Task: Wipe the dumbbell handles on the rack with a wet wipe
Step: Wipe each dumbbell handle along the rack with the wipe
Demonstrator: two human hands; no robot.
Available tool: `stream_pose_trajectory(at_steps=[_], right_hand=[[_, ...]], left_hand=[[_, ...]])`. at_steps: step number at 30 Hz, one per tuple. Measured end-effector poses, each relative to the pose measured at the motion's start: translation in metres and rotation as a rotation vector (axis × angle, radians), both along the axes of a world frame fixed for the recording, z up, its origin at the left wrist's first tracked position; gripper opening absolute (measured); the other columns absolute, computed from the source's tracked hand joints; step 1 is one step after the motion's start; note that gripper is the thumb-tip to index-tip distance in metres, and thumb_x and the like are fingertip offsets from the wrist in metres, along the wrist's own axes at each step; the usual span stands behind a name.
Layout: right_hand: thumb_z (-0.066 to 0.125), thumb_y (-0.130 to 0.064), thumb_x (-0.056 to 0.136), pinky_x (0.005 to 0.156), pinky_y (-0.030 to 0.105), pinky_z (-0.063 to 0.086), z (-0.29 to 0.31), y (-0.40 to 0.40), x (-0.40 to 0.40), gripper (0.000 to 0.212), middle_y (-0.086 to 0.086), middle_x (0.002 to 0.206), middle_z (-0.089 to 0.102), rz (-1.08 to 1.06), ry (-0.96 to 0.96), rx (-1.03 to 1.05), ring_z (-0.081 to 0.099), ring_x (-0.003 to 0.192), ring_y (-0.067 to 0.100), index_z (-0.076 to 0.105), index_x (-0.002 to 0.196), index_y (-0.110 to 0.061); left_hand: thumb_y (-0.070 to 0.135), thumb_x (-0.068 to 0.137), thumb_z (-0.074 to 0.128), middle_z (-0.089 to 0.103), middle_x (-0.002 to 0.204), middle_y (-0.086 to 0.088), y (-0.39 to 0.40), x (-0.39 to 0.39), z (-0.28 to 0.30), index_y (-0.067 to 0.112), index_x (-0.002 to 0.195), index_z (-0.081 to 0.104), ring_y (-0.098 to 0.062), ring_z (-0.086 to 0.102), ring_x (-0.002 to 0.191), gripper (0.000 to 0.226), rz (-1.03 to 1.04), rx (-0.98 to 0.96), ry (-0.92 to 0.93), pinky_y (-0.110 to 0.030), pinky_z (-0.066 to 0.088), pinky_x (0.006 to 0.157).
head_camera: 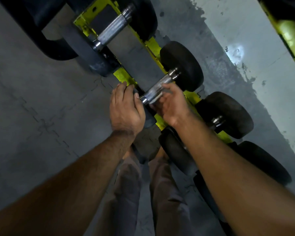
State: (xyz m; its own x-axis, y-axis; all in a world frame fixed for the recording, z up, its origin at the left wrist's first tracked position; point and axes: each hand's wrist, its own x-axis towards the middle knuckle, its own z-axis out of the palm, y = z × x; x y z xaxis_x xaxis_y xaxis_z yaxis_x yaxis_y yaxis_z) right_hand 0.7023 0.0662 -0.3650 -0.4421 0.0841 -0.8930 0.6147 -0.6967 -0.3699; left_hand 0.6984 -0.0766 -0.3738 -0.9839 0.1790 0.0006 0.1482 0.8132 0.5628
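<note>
A dumbbell with a knurled steel handle (157, 86) and black rubber heads lies across the yellow rack (153, 46) in the middle of the view. My right hand (170, 103) curls round the near side of that handle and presses a pale wet wipe (156, 99) against it. My left hand (124, 108) rests over the dumbbell's near black head (149, 119), fingers curved over its top, thumb near the handle's end. A bigger dumbbell with a bare steel handle (111, 29) sits further up the rack.
More black dumbbells (228, 113) line the rack to the lower right, partly behind my right forearm. Grey rubber floor tiles (32, 99) spread to the left. A stained pale wall (245, 40) runs behind the rack. My legs show at the bottom.
</note>
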Motion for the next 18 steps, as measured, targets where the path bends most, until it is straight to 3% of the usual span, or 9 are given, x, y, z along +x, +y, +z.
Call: stream_pose_trajectory(at_steps=[3,7,10,12,15,18], right_hand=[[0.051,-0.029,0.095,0.071,0.026,0.05,-0.006,0.003,-0.005,0.022,0.004,0.081,0.065,-0.095,0.047,-0.004,0.062,0.073,0.016,0.063,0.098,-0.011],[0.051,-0.036,0.096,0.077,0.027,0.051,-0.015,-0.005,0.002,0.031,0.002,0.092,0.07,0.062,0.018,-0.03,0.066,0.084,0.015,0.068,0.105,-0.012],[0.054,-0.033,0.097,0.084,0.034,0.054,-0.018,0.012,-0.009,0.024,0.006,0.092,0.073,-0.154,0.082,-0.075,0.069,0.092,0.024,0.069,0.094,-0.014],[0.055,-0.029,0.097,0.083,0.031,0.052,-0.022,0.0,-0.006,0.029,0.003,0.083,0.073,-0.166,0.098,-0.09,0.067,0.085,0.021,0.074,0.08,-0.017],[0.05,-0.027,0.096,0.082,0.03,0.051,-0.023,-0.011,-0.002,0.022,0.003,0.082,0.072,-0.109,0.091,-0.119,0.065,0.086,0.02,0.067,0.088,-0.015],[0.05,-0.023,0.096,0.082,0.033,0.052,-0.023,0.002,-0.013,0.019,0.005,0.079,0.069,-0.333,0.125,-0.143,0.066,0.081,0.021,0.062,0.086,-0.013]], left_hand=[[0.023,0.099,0.037,0.057,0.129,-0.023,-0.001,-0.002,-0.003,-0.004,0.121,0.06,-0.037,0.051,0.124,0.042,0.005,0.005,0.014,-0.053,0.04,0.105],[0.023,0.099,0.037,0.057,0.128,-0.022,-0.001,0.0,-0.001,-0.004,0.121,0.061,-0.037,0.052,0.123,0.041,-0.005,0.007,0.027,-0.053,0.041,0.105],[0.023,0.099,0.037,0.058,0.128,-0.022,-0.001,0.0,-0.004,-0.003,0.12,0.062,-0.035,0.052,0.124,0.041,0.001,0.011,0.033,-0.052,0.04,0.106],[0.022,0.099,0.038,0.058,0.127,-0.022,-0.001,0.0,-0.004,-0.003,0.119,0.062,-0.036,0.052,0.123,0.041,0.005,0.011,0.043,-0.052,0.04,0.106],[0.021,0.099,0.038,0.059,0.126,-0.022,0.0,0.001,-0.001,-0.004,0.118,0.062,-0.037,0.052,0.122,0.04,-0.004,0.003,0.047,-0.052,0.04,0.106],[0.023,0.098,0.036,0.059,0.126,-0.021,0.0,0.0,-0.001,-0.003,0.119,0.062,-0.036,0.051,0.123,0.042,-0.007,0.004,0.024,-0.052,0.039,0.107]])
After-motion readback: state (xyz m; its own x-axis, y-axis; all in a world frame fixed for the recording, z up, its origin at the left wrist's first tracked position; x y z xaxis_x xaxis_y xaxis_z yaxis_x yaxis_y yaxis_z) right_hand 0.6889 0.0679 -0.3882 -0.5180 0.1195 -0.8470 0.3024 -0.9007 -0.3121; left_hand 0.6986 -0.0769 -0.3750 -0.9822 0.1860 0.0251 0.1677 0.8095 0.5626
